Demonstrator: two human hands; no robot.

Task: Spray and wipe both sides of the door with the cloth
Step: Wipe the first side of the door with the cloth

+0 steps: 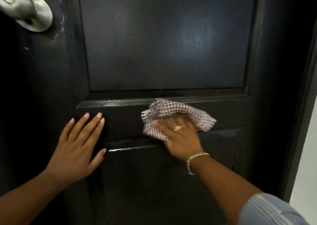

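Striped sleeve [272,211] at lower right, two hands on a dark paneled door [163,44] w/ a checked cloth.

Right hand [180,139], w/ ring and bracelet, is pressed flat over the pink-and-white checked cloth [180,112], fingers spread on top rather than curled round it; cloth is pinned against the door's middle rail, just under the molding ledge [120,103] of the upper panel. Left hand [78,142] is laid open, fingers straight, on the same rail, to the left of the cloth and apart from it. Rail's long axis runs left-right, so the wipe is judged likely to run sideways; right hand is the one nearer. Silver door knob [24,7] is seen blurred at upper left. Wet streaks are visible on moldings. No spray bottle in view. No readable writing or brand.
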